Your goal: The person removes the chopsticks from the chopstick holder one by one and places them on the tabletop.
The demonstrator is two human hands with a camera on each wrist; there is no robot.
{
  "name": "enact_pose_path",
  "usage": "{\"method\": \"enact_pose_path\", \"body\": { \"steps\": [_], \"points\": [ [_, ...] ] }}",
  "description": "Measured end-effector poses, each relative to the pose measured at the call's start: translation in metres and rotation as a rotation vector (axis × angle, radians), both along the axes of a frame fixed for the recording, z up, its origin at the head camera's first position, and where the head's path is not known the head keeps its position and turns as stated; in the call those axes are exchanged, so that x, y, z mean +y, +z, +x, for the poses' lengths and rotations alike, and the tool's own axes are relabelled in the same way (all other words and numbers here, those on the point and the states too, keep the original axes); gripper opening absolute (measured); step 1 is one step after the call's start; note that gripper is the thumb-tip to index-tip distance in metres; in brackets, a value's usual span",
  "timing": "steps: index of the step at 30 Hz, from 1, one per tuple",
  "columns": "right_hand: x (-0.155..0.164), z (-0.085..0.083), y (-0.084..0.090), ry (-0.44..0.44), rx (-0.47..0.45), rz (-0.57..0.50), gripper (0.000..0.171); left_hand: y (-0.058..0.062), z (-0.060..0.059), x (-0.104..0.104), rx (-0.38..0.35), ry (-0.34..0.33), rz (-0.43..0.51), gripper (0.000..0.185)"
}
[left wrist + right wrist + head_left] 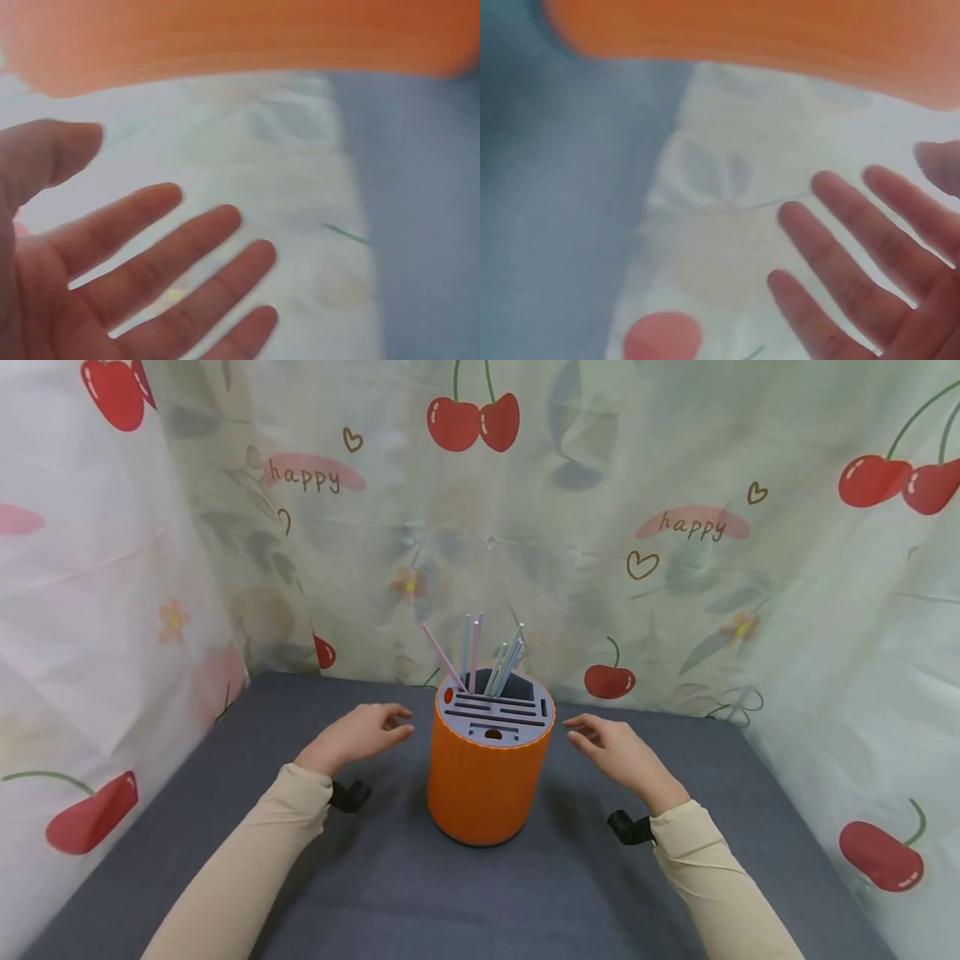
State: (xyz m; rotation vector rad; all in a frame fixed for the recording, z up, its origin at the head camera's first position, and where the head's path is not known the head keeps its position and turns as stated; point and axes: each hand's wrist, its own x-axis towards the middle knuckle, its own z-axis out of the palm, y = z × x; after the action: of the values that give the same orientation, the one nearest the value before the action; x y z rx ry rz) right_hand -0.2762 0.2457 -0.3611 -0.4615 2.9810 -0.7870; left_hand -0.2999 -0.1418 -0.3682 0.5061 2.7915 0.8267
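An orange round desk organizer [483, 781] stands upright on the dark table, its grey slotted top [491, 714] facing up. Several thin pastel sticks [474, 647], perhaps straws or pens, lean out of its rear compartment. To its left my left hand [363, 731] hovers, fingers spread and relaxed, apart from the orange wall. On the other side my right hand [618, 752] is held likewise, a small gap from the organizer. In the left wrist view the orange wall [240, 41] fills the top; the right wrist view shows the same wall [765, 34]. Neither hand holds anything.
A dark grey cloth [450, 893] covers the table. Behind and at both sides hangs a pale curtain [495, 543] printed with cherries and the word happy. A black wrist camera [351, 796] sits under the left wrist, another black camera [628, 828] under the right.
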Motion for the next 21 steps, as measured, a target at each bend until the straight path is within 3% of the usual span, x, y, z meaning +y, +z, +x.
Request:
{"method": "enact_pose_path", "body": {
  "steps": [6,11,15,21],
  "points": [
    [-0.008,-0.003,0.033,0.031,0.043,-0.318,0.038,0.054,0.010,0.001,0.079,0.002,0.304,0.044],
    [-0.018,-0.008,0.048,0.093,-0.017,-0.604,0.043,0.084,0.016,0.009,0.121,-0.032,0.607,0.040],
    [-0.029,-0.011,0.049,0.125,-0.091,-0.723,0.045,0.091,0.018,0.018,0.153,-0.046,0.742,0.035],
    [-0.043,-0.014,0.038,0.121,-0.185,-0.811,0.046,0.080,0.014,0.032,0.119,-0.072,0.835,0.024]
  ]
}}
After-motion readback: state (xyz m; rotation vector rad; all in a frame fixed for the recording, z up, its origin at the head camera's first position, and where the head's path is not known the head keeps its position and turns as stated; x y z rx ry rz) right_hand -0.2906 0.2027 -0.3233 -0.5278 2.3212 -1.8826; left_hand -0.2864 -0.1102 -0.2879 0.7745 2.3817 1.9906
